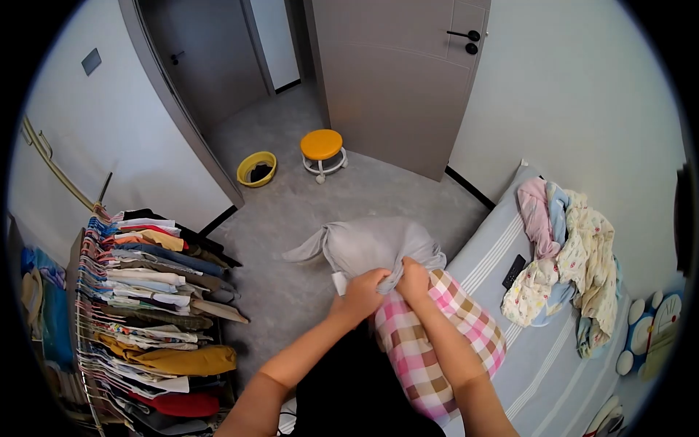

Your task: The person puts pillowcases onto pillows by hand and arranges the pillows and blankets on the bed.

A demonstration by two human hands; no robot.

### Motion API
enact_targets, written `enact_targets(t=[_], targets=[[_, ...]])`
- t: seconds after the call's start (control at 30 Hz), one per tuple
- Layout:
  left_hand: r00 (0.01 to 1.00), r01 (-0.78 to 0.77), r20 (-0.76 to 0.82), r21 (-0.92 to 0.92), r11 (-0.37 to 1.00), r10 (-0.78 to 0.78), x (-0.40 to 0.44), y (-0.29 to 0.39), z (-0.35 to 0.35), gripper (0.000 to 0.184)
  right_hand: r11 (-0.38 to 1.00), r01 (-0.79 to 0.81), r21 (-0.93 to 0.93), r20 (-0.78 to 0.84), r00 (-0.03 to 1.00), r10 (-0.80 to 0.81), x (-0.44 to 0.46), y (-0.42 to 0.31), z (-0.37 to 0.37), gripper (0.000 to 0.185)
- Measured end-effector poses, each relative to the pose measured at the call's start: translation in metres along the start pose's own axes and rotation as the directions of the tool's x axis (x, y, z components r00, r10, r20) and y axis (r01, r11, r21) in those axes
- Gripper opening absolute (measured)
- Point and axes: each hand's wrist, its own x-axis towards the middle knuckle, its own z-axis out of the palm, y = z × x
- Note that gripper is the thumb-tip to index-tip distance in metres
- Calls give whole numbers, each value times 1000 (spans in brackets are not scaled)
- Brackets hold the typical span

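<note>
A light grey cloth (371, 244) hangs bunched in front of me, with a white tag at its left edge. My left hand (362, 290) is closed on its near edge. Right beside it, my right hand (413, 280) also grips the gathered grey fabric. Under my right forearm lies a pink, brown and white checked pillow (408, 349), partly hidden by that arm, at the edge of the bed (542, 364). The cloth's far side bulges out above the floor.
Left stands a rack of hung clothes (160, 291). Beyond are a yellow basin (257, 169), an orange-topped stool (322, 146) and an open door (400, 80). The bed holds crumpled bedding (582, 240), a black remote (514, 271) and a blue plush toy (652, 328).
</note>
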Motion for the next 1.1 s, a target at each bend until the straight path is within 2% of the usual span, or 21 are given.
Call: enact_targets(t=[0.07,0.1,0.2,0.23,0.27,0.3,0.37,0.4,0.43,0.57,0.63,0.67,0.7,0.73,0.77,0.83,0.9,0.97,1.0,1.07,1.1], targets=[[993,-117,10,170,978,117,3,-27,-16,22,995,-62,75,-105,992,70,13,0,-18,37],[994,-105,-24,166,980,111,12,-37,-24,20,988,-46,148,-197,977,75,18,-5,-23,28],[963,266,-41,31,963,-265,19,-48,-25,17,899,-137,417,-147,966,215,30,-15,-20,33],[953,283,-63,-181,942,-298,20,-33,-18,17,866,-152,477,-221,933,285,37,-11,-10,30],[933,348,-45,-127,929,-356,9,-9,-8,17,829,-160,536,-287,889,357,48,0,9,27],[916,384,-16,-243,891,-400,-5,6,13,19,789,-160,593,-345,835,429,59,11,23,25],[908,399,78,-454,797,-411,-27,35,42,25,326,-30,945,-160,826,540,71,28,46,20],[898,435,158,-471,768,-412,-26,57,39,23,35,36,999,-49,835,548,76,30,49,18],[886,464,223,-452,762,-407,-27,70,34,26,-39,-14,999,32,851,524,78,32,52,18],[831,414,397,28,910,-390,-27,63,20,46,-309,-240,920,349,860,372,82,30,49,17],[852,356,376,94,930,-364,-31,34,12,45,81,-355,931,326,911,253,83,54,51,20],[861,323,372,126,938,-346,-33,21,4,45,513,-307,802,272,951,145,86,90,59,23],[828,329,395,234,915,-399,-33,11,-6,43,837,-166,522,269,963,24,84,118,61,27],[791,326,412,342,882,-452,-34,2,-15,41,833,-172,525,232,971,55,74,116,30,26],[803,337,394,319,886,-447,-38,-5,-23,39,829,-180,529,198,976,86,60,102,-10,26],[828,361,348,270,893,-440,-45,-16,-35,36,932,-232,279,0,970,242,45,121,-47,28],[806,331,382,344,879,-453,-45,-24,-42,32,868,-492,59,278,844,459,29,157,-70,47],[760,310,434,413,856,-484,-32,-22,-44,26,755,-610,239,415,767,489,5,172,-65,43],[828,195,414,417,888,-377,-21,-21,-41,27,677,-664,317,482,728,488,-2,177,-65,41],[913,-34,380,430,902,-147,0,-16,-27,31,718,-560,414,496,800,338,-3,134,-82,40],[927,-84,367,409,908,-79,14,-16,-16,35,728,-509,460,498,826,263,-3,102,-88,40]])
